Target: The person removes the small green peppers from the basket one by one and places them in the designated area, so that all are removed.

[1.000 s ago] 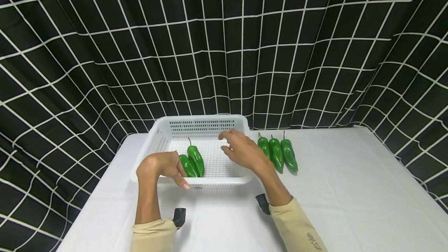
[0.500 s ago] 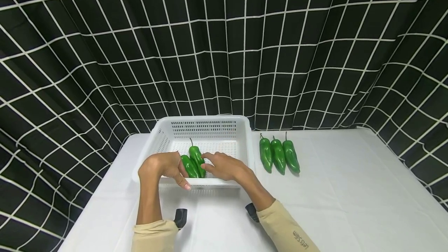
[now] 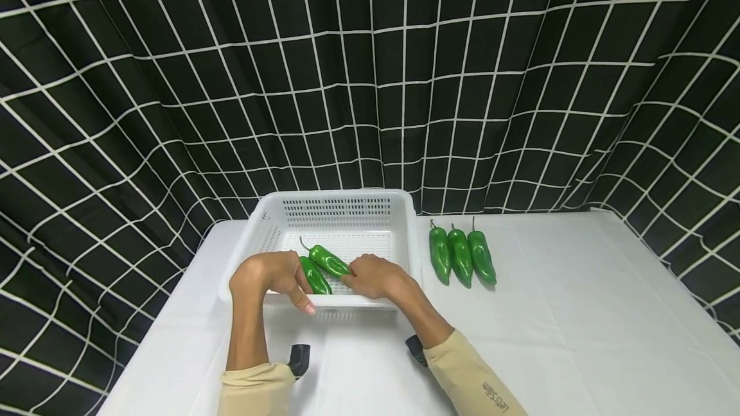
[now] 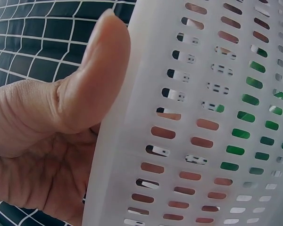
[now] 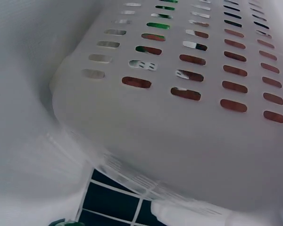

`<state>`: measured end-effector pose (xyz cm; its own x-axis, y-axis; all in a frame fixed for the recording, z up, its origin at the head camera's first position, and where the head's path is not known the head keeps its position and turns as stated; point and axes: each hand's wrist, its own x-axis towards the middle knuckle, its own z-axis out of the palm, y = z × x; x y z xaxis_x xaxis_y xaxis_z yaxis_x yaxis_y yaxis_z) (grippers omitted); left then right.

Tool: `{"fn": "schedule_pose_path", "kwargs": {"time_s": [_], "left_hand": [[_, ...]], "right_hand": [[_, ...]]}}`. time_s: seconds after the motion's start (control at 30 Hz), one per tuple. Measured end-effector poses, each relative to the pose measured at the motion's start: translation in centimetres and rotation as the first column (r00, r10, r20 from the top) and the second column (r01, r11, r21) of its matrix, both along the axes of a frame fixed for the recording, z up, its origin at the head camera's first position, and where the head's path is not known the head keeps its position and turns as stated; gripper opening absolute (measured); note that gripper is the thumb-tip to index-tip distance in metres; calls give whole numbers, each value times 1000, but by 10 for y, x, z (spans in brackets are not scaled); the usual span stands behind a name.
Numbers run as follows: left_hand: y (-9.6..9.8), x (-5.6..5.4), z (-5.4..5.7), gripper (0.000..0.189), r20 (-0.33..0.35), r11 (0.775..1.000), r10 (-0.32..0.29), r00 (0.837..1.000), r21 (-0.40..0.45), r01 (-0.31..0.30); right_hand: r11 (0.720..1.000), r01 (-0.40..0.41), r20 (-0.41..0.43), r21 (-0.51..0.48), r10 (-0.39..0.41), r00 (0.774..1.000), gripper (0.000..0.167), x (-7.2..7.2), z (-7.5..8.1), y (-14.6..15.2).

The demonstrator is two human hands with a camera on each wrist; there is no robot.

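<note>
A white slotted plastic basket [image 3: 407,236] sits on the table with two green chili peppers inside. My left hand [image 3: 268,275] grips its front rim, fingers inside and thumb outside; in the left wrist view the thumb [image 4: 104,70] lies against the wall. Beside those fingers lies one chili pepper [image 3: 316,278], partly hidden by the hand. The other chili pepper [image 3: 328,260] is slanted, stem toward the far left, and my right hand [image 3: 376,276] pinches its lower end. Through the slots in the right wrist view, parts of the right hand [image 5: 233,104] show behind the basket wall [image 5: 132,113].
Three more green chili peppers [image 3: 460,255] lie side by side on the white tablecloth [image 3: 555,307], just right of the basket. A black curtain with white grid lines [image 3: 370,82] stands behind and at both sides.
My right hand has moved left and down into the basket and taken hold of a chili pepper. That pepper has turned from nearly upright to slanted. The left hand stays on the rim.
</note>
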<state>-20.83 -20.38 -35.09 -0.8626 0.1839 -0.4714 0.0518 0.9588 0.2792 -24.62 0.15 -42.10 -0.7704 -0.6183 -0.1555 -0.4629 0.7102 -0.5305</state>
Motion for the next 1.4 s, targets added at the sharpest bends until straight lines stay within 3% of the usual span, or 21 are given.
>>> {"fn": "schedule_pose_path", "kwargs": {"time_s": [0.17,0.37,0.63,0.83,1.07,1.4], "left_hand": [[0,0,0,34,0,1000,-1,1000,1,1],[0,0,-1,34,8,1000,8,1000,5,-8],[0,0,-1,34,13,1000,16,1000,9,-16],[0,0,-1,34,10,999,23,1000,31,-23],[0,0,-1,34,8,999,27,1000,32,-27],[-1,1,-2,30,-3,998,26,1000,55,-26]], "right_hand": [[1000,15,-16,8,-15,1000,21,1,2,0],[998,-49,-2,26,49,999,36,0,1,2],[998,-61,4,1,61,998,23,-2,0,1],[997,-8,-56,-74,4,998,9,0,1,1],[992,72,-113,-104,-84,990,16,2,0,2],[970,200,-131,-140,-219,967,22,0,4,4]]}}
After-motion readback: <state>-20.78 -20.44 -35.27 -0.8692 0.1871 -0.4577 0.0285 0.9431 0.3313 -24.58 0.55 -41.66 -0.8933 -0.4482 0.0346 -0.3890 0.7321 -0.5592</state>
